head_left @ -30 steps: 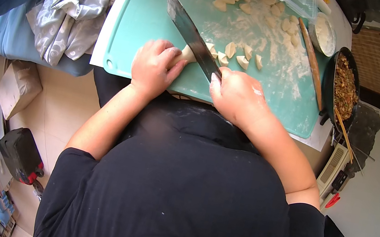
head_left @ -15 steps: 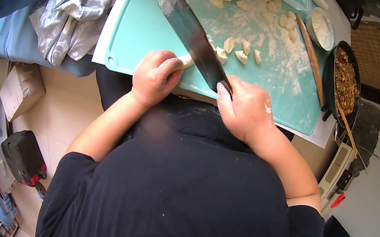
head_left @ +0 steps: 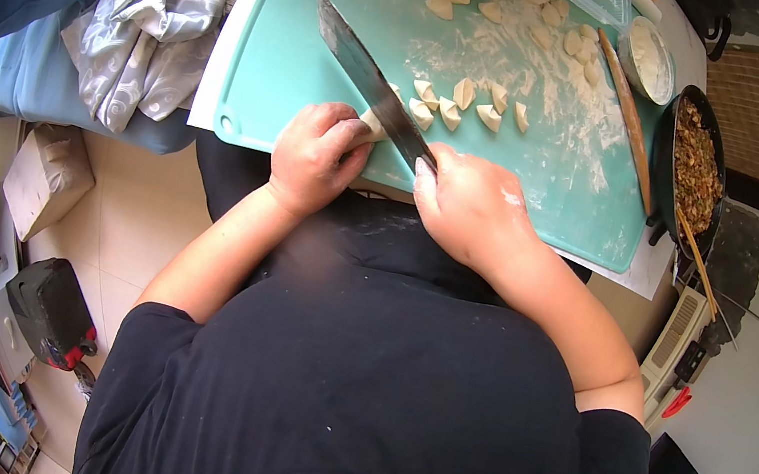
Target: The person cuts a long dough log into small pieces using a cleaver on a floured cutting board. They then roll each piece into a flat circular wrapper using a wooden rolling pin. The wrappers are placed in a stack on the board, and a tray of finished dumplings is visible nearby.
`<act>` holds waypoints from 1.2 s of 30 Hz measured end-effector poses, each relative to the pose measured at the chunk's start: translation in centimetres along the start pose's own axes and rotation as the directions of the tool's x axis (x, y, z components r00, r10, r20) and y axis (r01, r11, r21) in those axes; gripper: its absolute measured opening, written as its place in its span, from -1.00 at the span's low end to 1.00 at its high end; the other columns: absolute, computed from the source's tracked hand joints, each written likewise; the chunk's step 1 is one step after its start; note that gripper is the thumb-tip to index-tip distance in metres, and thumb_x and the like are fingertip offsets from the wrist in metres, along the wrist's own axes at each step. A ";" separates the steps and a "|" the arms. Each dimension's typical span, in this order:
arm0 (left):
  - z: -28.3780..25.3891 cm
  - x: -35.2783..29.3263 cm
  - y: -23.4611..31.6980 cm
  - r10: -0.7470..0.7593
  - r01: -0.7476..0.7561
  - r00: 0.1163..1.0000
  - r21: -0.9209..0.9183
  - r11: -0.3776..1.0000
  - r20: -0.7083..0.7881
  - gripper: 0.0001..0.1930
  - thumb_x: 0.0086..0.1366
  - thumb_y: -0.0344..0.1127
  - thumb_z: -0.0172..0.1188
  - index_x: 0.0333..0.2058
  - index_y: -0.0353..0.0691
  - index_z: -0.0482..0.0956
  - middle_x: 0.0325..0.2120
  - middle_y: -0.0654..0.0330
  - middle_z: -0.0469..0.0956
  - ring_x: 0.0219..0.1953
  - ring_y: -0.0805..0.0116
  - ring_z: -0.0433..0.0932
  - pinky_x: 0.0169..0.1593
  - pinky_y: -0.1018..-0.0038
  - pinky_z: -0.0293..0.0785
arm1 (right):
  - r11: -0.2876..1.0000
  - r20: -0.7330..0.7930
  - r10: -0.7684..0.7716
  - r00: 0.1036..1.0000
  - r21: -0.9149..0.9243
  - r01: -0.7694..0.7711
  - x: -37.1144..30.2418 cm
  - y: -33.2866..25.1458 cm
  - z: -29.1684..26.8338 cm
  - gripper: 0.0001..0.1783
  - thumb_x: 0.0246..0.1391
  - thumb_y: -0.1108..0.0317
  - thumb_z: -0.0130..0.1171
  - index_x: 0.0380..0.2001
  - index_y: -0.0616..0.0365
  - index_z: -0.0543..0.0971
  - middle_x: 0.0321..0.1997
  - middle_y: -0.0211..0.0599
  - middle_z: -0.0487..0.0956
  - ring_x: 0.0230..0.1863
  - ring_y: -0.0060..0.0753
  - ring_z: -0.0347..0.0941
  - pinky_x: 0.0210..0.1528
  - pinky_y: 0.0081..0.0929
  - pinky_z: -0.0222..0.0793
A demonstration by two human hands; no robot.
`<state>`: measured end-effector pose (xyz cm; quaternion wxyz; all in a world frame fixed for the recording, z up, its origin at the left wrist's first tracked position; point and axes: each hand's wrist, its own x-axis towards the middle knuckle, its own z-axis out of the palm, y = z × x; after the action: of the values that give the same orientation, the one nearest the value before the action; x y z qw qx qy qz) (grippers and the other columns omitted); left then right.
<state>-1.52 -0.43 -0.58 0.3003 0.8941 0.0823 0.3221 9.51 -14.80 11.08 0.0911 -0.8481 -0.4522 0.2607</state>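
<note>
Left hand (head_left: 317, 157): grip closed around a dough roll (head_left: 375, 127), located at the near part of the green mat (head_left: 301, 51). Right hand (head_left: 475, 203): grip clenched on the handle of a knife (head_left: 368, 70), blade slanting across the roll's exposed end; contact cannot be confirmed. Cut dough pieces (head_left: 464, 94) lie right of the blade. A rolling pin (head_left: 628, 124) rests near the mat's right edge.

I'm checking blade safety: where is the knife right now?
In the head view, the knife is in the right hand, its blade slanting up-left over the green board, beside the dough held in the left hand.
</note>
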 end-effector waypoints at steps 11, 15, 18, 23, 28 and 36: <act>-1.0 0.4 -1.3 -0.049 0.049 0.997 0.008 0.999 0.065 -0.80 -0.09 -0.46 0.24 -0.42 -0.20 0.45 -0.31 0.15 0.48 -0.31 0.12 0.48 -0.26 0.33 0.44 | 0.971 -0.147 0.094 0.985 0.232 -0.058 -1.3 2.8 -0.9 -0.69 0.16 0.14 -0.07 -0.29 0.16 0.49 -0.42 0.00 0.55 -0.35 0.09 0.47 -0.28 -0.15 0.36; -1.7 2.3 -2.2 -0.097 0.086 0.995 0.256 0.963 0.030 -0.71 -0.05 -0.35 0.29 -0.29 -0.17 0.50 -0.24 0.12 0.46 -0.19 0.10 0.46 -0.12 0.29 0.40 | 0.858 -0.359 0.230 0.905 0.513 -0.014 -5.0 6.0 -2.8 -0.74 0.17 0.25 0.01 -0.28 0.25 0.51 -0.64 -0.22 0.45 -0.58 -0.39 0.36 -0.45 -0.43 0.31; -1.4 4.2 -0.1 0.017 -0.089 0.968 0.280 0.956 0.249 -0.62 -0.05 -0.20 0.35 -0.23 -0.14 0.49 -0.21 0.14 0.46 -0.10 0.12 0.42 -0.08 0.26 0.37 | 0.736 -0.357 0.374 0.856 0.676 -0.040 -7.2 8.1 -3.4 -0.75 0.18 0.27 0.02 -0.34 0.30 0.49 -0.65 -0.44 0.42 -0.59 -0.65 0.28 -0.50 -0.59 0.26; 3.9 7.8 1.0 -0.100 -0.080 0.848 0.313 0.946 0.521 -0.60 0.07 -0.37 0.18 -0.06 -0.11 0.43 -0.06 0.08 0.40 -0.11 0.06 0.45 -0.07 0.24 0.43 | 0.734 -0.402 0.396 0.826 0.679 -0.021 -10.0 11.6 -2.6 -0.77 0.20 0.27 0.00 -0.39 0.24 0.45 -0.61 -0.45 0.43 -0.58 -0.66 0.30 -0.50 -0.62 0.24; 5.6 13.1 0.1 -0.098 -0.040 0.936 0.379 0.924 0.338 -0.56 0.09 -0.44 0.09 0.01 -0.10 0.43 0.06 0.00 0.34 0.02 0.01 0.41 0.06 0.21 0.38 | 0.685 -0.400 0.489 0.775 0.726 -0.057 -12.5 14.1 -1.8 -0.77 0.20 0.26 0.00 -0.39 0.23 0.44 -0.62 -0.44 0.43 -0.60 -0.65 0.31 -0.53 -0.62 0.26; 9.6 12.8 2.0 0.187 -0.515 0.732 0.353 0.781 0.655 -0.51 0.25 -0.12 0.07 0.17 0.14 0.29 0.27 0.14 0.11 0.31 0.11 0.05 0.33 0.11 -0.07 | 0.579 -0.386 0.600 0.701 0.814 -0.048 -15.1 17.4 0.2 -0.74 0.19 0.28 -0.03 -0.42 0.28 0.46 -0.66 -0.44 0.40 -0.60 -0.65 0.29 -0.50 -0.60 0.24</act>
<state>14.41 -2.31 1.44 -0.0082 0.9928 -0.1096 0.0485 15.01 -37.13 9.57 0.5259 -0.8366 -0.0674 0.1375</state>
